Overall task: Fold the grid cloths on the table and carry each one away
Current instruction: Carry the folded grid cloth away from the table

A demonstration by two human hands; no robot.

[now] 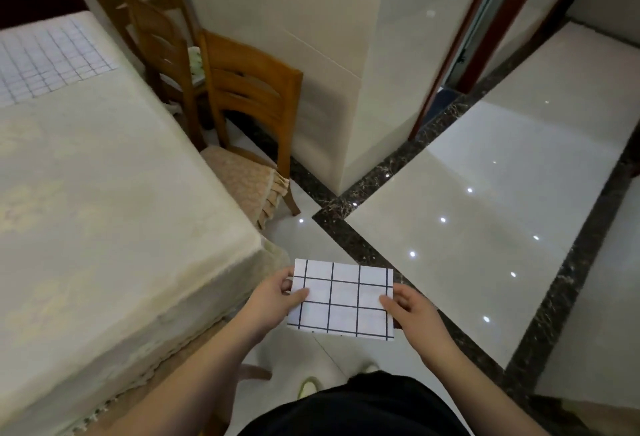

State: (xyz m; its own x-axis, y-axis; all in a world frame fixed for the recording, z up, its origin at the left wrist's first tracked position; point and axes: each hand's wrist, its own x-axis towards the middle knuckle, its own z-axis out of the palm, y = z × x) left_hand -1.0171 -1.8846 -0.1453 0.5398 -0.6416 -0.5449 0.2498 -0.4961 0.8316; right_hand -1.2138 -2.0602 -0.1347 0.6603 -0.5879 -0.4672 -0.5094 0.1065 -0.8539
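Observation:
A folded white cloth with a black grid [346, 300] is held flat in the air over the floor, just off the table's near right corner. My left hand [277, 293] pinches its left edge, thumb on top. My right hand [408, 307] pinches its right edge the same way. Another grid cloth [45, 58] lies spread flat on the far left part of the table [104, 210], which wears a cream tablecloth.
Two wooden chairs [249, 96] stand at the table's right side, the nearer one with a cushioned seat. A white wall corner [360, 89] juts out beyond them. Glossy tiled floor [485, 193] with dark marble strips stretches to the right toward a doorway.

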